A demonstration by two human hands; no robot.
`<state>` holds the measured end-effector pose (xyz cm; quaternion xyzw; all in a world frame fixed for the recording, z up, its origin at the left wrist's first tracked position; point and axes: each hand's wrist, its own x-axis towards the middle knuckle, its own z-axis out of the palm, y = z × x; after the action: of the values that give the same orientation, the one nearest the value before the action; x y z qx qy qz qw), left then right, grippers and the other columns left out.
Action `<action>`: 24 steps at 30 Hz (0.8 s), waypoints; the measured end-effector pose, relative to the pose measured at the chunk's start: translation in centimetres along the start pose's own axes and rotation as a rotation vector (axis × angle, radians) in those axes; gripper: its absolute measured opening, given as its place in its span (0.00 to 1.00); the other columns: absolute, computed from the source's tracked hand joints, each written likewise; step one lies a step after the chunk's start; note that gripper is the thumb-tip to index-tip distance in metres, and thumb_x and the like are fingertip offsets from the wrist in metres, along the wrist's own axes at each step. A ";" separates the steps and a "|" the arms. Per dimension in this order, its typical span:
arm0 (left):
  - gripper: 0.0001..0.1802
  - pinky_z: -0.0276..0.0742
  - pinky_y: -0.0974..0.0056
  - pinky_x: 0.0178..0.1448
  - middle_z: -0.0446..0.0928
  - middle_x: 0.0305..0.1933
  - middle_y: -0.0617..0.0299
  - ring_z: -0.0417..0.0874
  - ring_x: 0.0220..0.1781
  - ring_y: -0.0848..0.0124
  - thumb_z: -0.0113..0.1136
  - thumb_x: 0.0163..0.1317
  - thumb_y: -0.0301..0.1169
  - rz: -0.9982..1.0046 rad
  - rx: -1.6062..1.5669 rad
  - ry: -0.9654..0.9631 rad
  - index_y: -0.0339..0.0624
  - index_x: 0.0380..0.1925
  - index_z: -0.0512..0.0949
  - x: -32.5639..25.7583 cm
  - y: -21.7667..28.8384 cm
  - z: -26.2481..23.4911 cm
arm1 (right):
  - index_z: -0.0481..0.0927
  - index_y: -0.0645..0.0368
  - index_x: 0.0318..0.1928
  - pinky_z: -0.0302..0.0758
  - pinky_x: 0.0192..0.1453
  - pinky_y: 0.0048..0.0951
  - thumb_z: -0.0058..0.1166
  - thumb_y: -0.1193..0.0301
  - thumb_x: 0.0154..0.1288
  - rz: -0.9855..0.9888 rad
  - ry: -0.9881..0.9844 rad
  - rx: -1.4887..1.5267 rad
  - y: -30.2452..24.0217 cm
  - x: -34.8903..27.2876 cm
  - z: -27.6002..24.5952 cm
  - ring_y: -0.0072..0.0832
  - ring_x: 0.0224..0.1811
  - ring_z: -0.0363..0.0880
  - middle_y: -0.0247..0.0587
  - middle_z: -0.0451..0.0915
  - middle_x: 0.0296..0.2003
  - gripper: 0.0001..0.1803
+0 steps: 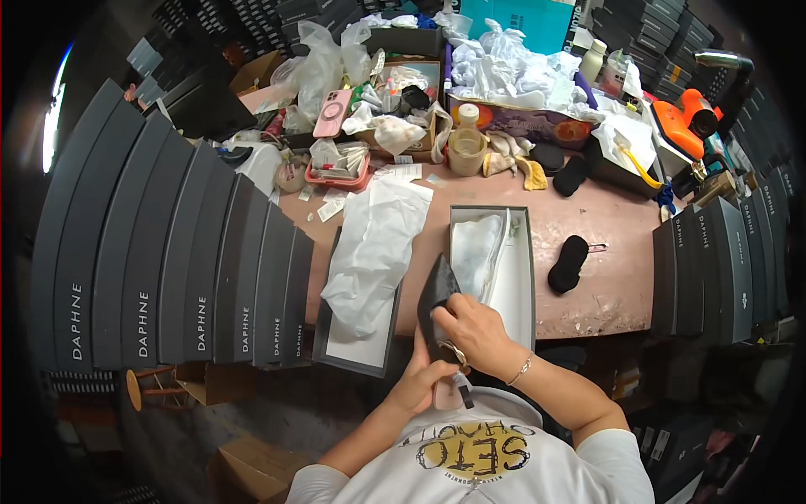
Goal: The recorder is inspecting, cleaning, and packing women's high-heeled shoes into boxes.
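My left hand (421, 380) grips the lower part of a black pointed shoe (437, 294), near its pale heel end. My right hand (475, 333) lies on top of the same shoe, fingers curled over its side. The shoe's toe points up toward an open grey shoe box (525, 290) on the pinkish worktable (609, 277). Inside that box lies crumpled white tissue paper (476, 252). Left of the box rests its lid (357, 353) with a loose sheet of white tissue (374, 248) spread over it.
Stacks of dark grey shoe boxes (185, 260) rise at my left and more boxes (722, 260) at my right. Two black pads (568, 263) lie on the table. The far side holds plastic bags, a pink phone (332, 113), a jar (467, 144) and an orange tool (690, 118).
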<state>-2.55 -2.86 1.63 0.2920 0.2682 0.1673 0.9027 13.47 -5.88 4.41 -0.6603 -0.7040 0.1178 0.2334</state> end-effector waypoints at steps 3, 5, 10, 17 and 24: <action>0.50 0.73 0.52 0.63 0.63 0.62 0.56 0.69 0.64 0.63 0.51 0.51 0.21 0.033 -0.024 0.083 0.56 0.73 0.38 -0.2 0.1 -0.5 | 0.76 0.57 0.45 0.78 0.41 0.33 0.64 0.74 0.44 -0.029 0.064 0.170 -1.0 0.0 -0.7 0.41 0.44 0.76 0.43 0.74 0.42 0.23; 0.51 0.74 0.52 0.61 0.62 0.63 0.55 0.70 0.63 0.62 0.51 0.51 0.20 0.095 -0.033 0.031 0.56 0.73 0.37 -0.8 1.0 -0.4 | 0.75 0.57 0.50 0.77 0.46 0.35 0.64 0.73 0.47 -0.102 0.083 0.291 -1.0 -0.4 -0.9 0.43 0.49 0.76 0.45 0.75 0.47 0.25; 0.48 0.78 0.53 0.58 0.64 0.60 0.52 0.75 0.58 0.59 0.53 0.52 0.20 0.089 0.034 0.119 0.54 0.71 0.41 -0.9 -1.4 0.6 | 0.74 0.56 0.47 0.75 0.46 0.35 0.66 0.70 0.48 -0.072 0.063 0.164 1.7 0.6 1.7 0.43 0.45 0.75 0.43 0.73 0.44 0.24; 0.41 0.81 0.58 0.51 0.68 0.52 0.50 0.80 0.47 0.64 0.53 0.54 0.20 0.153 0.170 0.140 0.45 0.66 0.45 -1.3 -1.4 1.6 | 0.60 0.61 0.66 0.72 0.56 0.32 0.74 0.69 0.44 0.300 0.053 0.919 1.8 2.3 2.3 0.38 0.51 0.77 0.49 0.77 0.50 0.49; 0.45 0.74 0.58 0.60 0.68 0.61 0.47 0.76 0.58 0.59 0.60 0.55 0.24 0.380 0.324 0.206 0.40 0.71 0.47 1.5 7.4 -2.6 | 0.51 0.62 0.69 0.75 0.52 0.39 0.66 0.62 0.55 0.282 0.088 0.694 4.2 2.3 1.1 0.54 0.49 0.77 0.66 0.69 0.55 0.48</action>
<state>-3.99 4.64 3.80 0.4591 0.3221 0.3176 0.7647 16.52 -3.05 1.87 -0.6368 -0.5139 0.3518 0.4545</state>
